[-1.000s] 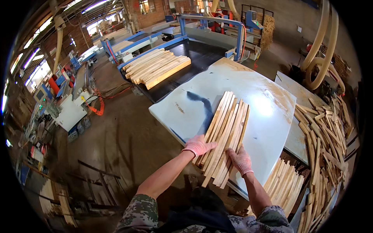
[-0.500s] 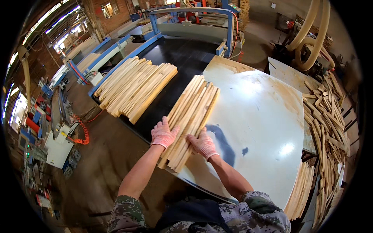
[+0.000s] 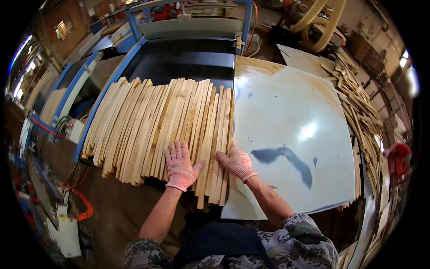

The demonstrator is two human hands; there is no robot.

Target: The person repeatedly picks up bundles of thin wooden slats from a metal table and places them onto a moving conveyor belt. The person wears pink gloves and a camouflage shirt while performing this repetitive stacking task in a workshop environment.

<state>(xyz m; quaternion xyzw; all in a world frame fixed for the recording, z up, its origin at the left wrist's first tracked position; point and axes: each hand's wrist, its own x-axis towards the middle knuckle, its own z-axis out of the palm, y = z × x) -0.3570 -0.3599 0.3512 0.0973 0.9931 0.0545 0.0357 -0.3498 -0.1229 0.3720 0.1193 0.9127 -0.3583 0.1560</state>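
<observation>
Pale wooden strips [image 3: 148, 121] lie side by side in a broad row on the black conveyor belt [image 3: 179, 58]. Their near ends are uneven, and some stick out past the belt's front edge. Flat on top of the strips, right of the row's middle, rests my left hand [image 3: 180, 168] in a pink-and-white knit glove, fingers spread. My right hand [image 3: 236, 163], gloved alike, grips the row's right edge. Its thumb lies over the outer strips, while the other fingers run along their side and are partly hidden.
A glossy white tabletop [image 3: 286, 134] with dark smears adjoins the belt on the right. Beyond it lies a heap of loose wood strips [image 3: 358, 103]. A blue machine frame [image 3: 132, 27] spans the belt's far end. At lower left hangs a coiled red hose [image 3: 83, 206].
Both hands have moved the smaller bundle left from the tabletop's edge onto the belt, against the other strips. My left hand now lies flat on top. The view has turned.
</observation>
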